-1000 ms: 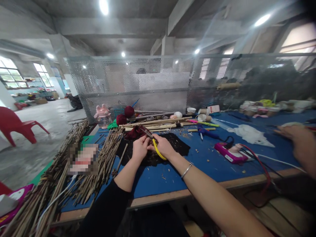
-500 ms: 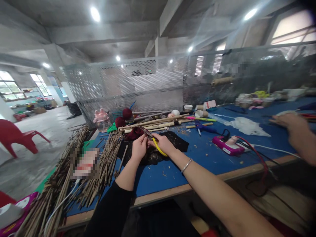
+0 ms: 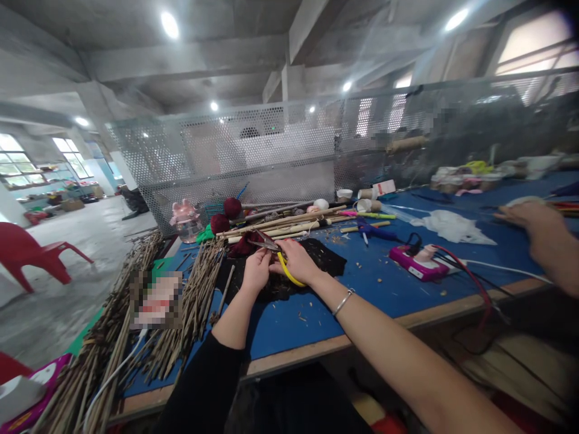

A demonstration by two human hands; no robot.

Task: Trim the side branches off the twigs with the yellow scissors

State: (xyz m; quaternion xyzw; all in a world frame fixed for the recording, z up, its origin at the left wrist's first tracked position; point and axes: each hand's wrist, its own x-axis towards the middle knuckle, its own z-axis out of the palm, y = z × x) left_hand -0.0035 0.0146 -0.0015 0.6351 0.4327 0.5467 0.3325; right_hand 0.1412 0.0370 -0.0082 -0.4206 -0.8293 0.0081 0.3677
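My right hand (image 3: 296, 262) is wrapped round yellow-handled scissors (image 3: 292, 272), whose metal blades stand apart and point up and left. Close beside it, my left hand (image 3: 257, 270) has its fingers pinched together near the blades; what they hold is too small to make out. Both hands are over a black cloth (image 3: 328, 256) scattered with small scraps. Dark red material (image 3: 242, 246) lies just behind my left hand.
Bundles of thin brown sticks (image 3: 196, 301) lie on the left. Behind are dark red balls (image 3: 233, 208), pale sticks (image 3: 289, 229) and a blue glue gun (image 3: 375, 232). A purple power strip (image 3: 418, 265) sits right. Another person's hand (image 3: 525, 214) is at the far right.
The scissor blades have opened wider and show more clearly above my fingers. My left hand has shifted only slightly.
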